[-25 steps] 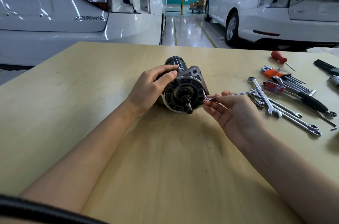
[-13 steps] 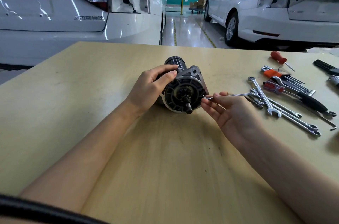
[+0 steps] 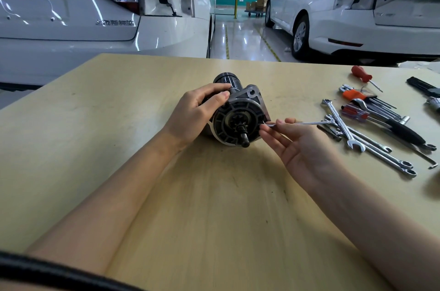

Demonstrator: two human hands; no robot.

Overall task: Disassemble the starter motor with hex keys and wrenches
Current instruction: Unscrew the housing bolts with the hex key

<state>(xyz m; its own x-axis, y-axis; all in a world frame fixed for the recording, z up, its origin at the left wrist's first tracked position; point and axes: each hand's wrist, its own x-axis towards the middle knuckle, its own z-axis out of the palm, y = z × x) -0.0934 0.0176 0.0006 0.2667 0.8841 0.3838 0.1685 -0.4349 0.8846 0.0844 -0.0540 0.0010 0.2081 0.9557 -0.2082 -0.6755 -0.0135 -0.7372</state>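
A: Nearest?
B: Two bare forearms reaching up the tan table [image 3: 100, 148]. Right hand [image 3: 307, 150] palm up, just right of the starter motor [image 3: 238, 117], thumb and fingertips pinching a slim silver hex key [image 3: 297, 123].

A: Key's position?
B: Lying almost level, long arm running right toward the tools, near tip at the right edge of the motor's round black end face. Whether seated in a bolt head: cannot tell.

A: Left hand?
B: Left hand [image 3: 192, 117] wrapped round the motor's left side, thumb over the top, fingers curled behind the housing. Clamped on it, steadying it.

A: Motor itself?
B: On its side at mid-table, between the two hands, pinion gear and shaft pointing toward the viewer, black cylindrical body pointing away.

A: Rest of the surface?
B: To the right, several combination wrenches [image 3: 342, 131] fanned out, a set of hex keys in an orange holder [image 3: 354, 94], a black-handled tool [image 3: 404, 131], farther back a red-handled screwdriver [image 3: 362, 74].

A: Beyond the table?
B: Glossy workshop floor with yellow lines, a white car's rear [image 3: 95, 17] far left, another white car [image 3: 357, 9] far right, a trolley with cardboard boxes [image 3: 256, 6] between them, far back.
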